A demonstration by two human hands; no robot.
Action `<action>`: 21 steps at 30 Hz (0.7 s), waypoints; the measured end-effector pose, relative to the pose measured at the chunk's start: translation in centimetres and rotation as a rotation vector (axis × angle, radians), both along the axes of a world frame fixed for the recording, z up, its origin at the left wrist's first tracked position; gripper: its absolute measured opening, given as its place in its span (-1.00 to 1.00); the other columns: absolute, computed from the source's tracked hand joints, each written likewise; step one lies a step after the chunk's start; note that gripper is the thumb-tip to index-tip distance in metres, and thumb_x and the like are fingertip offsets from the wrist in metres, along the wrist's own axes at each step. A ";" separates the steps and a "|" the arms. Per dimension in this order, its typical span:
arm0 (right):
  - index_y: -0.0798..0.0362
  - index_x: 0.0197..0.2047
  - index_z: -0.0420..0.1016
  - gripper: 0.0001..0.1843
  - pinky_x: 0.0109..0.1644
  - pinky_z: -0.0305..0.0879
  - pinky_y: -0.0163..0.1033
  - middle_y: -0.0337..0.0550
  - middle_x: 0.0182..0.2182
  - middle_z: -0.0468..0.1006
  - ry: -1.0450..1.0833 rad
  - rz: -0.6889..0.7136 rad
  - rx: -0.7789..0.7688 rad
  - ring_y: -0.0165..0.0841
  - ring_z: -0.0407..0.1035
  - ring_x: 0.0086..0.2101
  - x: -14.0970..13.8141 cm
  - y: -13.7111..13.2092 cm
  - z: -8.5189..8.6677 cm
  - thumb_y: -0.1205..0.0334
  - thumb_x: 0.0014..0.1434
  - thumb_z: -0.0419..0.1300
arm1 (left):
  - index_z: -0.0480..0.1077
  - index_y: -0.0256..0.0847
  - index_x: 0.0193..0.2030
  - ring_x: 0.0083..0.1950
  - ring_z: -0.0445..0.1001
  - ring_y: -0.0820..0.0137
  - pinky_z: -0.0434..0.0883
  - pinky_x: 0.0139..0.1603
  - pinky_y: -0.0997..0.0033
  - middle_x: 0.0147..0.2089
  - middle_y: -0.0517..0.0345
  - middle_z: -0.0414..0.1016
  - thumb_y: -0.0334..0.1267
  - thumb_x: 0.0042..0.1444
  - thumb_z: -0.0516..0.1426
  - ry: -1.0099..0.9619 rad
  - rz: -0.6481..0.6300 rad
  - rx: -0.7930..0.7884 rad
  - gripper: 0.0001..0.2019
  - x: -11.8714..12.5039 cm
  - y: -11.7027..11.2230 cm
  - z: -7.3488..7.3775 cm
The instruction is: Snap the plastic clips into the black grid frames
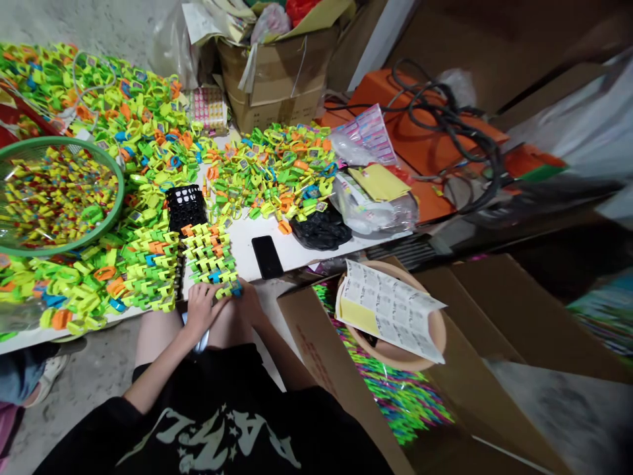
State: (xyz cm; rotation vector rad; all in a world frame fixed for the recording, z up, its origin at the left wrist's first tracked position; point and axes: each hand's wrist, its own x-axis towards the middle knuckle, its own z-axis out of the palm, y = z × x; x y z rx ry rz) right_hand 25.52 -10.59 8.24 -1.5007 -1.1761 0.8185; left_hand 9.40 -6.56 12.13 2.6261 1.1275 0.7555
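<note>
My left hand and my right hand meet at the near edge of a low white table. Both are closed on the near end of a stacked row of small plastic toy rings in yellow, green, orange and blue. A second neat block of stacked rings lies just left of it. Behind the row stands a black perforated basket. A black phone lies flat on the table to the right of my hands.
Loose heaps of coloured rings cover the table's far side. A green bowl of rings sits left. An open carton of bright pieces and a tan bowl with a printed sheet stand right. Cardboard boxes and black cables lie behind.
</note>
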 end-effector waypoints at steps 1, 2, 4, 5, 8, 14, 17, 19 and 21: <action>0.03 -0.31 0.47 -0.81 -0.22 0.29 -0.29 -0.20 -0.39 0.55 -0.003 0.004 -0.001 -0.34 0.33 -0.36 0.1 0.1 0.3 0.30 0.14 0.02 | 0.48 -0.14 0.01 -0.08 0.33 0.21 0.28 -0.02 0.21 -0.20 0.02 0.46 -0.05 0.26 0.11 0.000 -0.002 -0.013 -0.69 0.0 0.0 0.0; 0.03 -0.31 0.47 -0.81 -0.23 0.29 -0.29 -0.20 -0.41 0.54 -0.007 0.012 -0.002 -0.34 0.32 -0.37 0.1 0.2 0.5 0.29 0.14 0.02 | 0.48 -0.14 0.01 -0.08 0.34 0.21 0.29 -0.02 0.20 -0.19 0.02 0.47 -0.06 0.26 0.11 0.000 -0.005 -0.030 -0.71 0.0 0.1 0.0; 0.03 -0.32 0.48 -0.82 -0.23 0.30 -0.28 -0.22 -0.43 0.54 -0.018 0.045 0.001 -0.34 0.30 -0.38 0.4 0.4 0.7 0.25 0.14 0.05 | 0.47 -0.11 0.02 -0.07 0.36 0.21 0.30 -0.03 0.20 -0.17 0.03 0.48 -0.08 0.26 0.11 -0.012 -0.014 -0.070 -0.72 -0.1 0.1 0.1; 0.03 -0.33 0.48 -0.83 -0.22 0.30 -0.28 -0.22 -0.44 0.54 -0.023 0.069 0.003 -0.34 0.30 -0.38 0.6 0.5 0.7 0.23 0.13 0.07 | 0.46 -0.10 0.02 -0.06 0.37 0.21 0.32 -0.02 0.19 -0.15 0.03 0.49 -0.09 0.25 0.12 -0.033 -0.020 -0.086 -0.72 -0.2 0.1 0.2; 0.01 -0.35 0.49 -0.86 -0.16 0.33 -0.25 -0.22 -0.43 0.55 -0.025 0.144 0.014 -0.33 0.33 -0.35 1.2 0.9 -0.1 0.23 0.10 0.10 | 0.41 -0.10 0.10 0.06 0.40 0.19 0.33 0.08 0.12 0.00 0.00 0.49 -0.10 0.22 0.16 -0.134 -0.041 -0.119 -0.67 -1.3 -0.4 0.1; 0.04 -0.34 0.51 -0.80 -0.03 0.35 -0.18 -0.13 -0.29 0.58 -0.071 0.090 -0.075 -0.26 0.42 -0.19 2.4 0.9 -3.3 0.36 -0.09 0.14 | 0.18 -0.17 0.30 0.30 0.29 0.09 0.29 0.27 -0.04 0.27 -0.17 0.31 -0.14 0.19 0.14 -0.334 0.085 -0.240 -0.45 -5.1 -3.3 -3.1; 0.06 -0.30 0.52 -0.74 -0.06 0.38 -0.16 -0.11 -0.26 0.60 -0.051 -0.052 -0.181 -0.23 0.44 -0.19 2.3 0.4 -4.4 0.34 -0.11 0.13 | 0.07 -0.25 0.35 0.34 0.25 0.07 0.28 0.28 -0.05 0.31 -0.26 0.24 -0.14 0.18 0.12 -0.405 0.165 -0.347 -0.37 -5.9 -3.6 -5.7; 0.06 -0.29 0.53 -0.74 -0.05 0.38 -0.14 -0.13 -0.29 0.62 -0.011 -0.097 -0.211 -0.22 0.45 -0.21 1.9 0.1 -4.8 0.29 -0.06 0.10 | 0.08 -0.27 0.32 0.35 0.23 0.07 0.27 0.29 -0.07 0.32 -0.27 0.23 -0.16 0.17 0.11 -0.416 0.199 -0.417 -0.39 -5.6 -2.9 -7.2; 0.05 -0.31 0.54 -0.76 -0.05 0.39 -0.12 -0.14 -0.33 0.64 0.019 -0.134 -0.225 -0.20 0.47 -0.23 1.4 0.0 -5.1 0.23 -0.02 0.09 | 0.16 -0.24 0.26 0.34 0.25 0.11 0.26 0.29 -0.06 0.28 -0.22 0.29 -0.18 0.14 0.10 -0.416 0.178 -0.469 -0.46 -4.8 -1.7 -8.0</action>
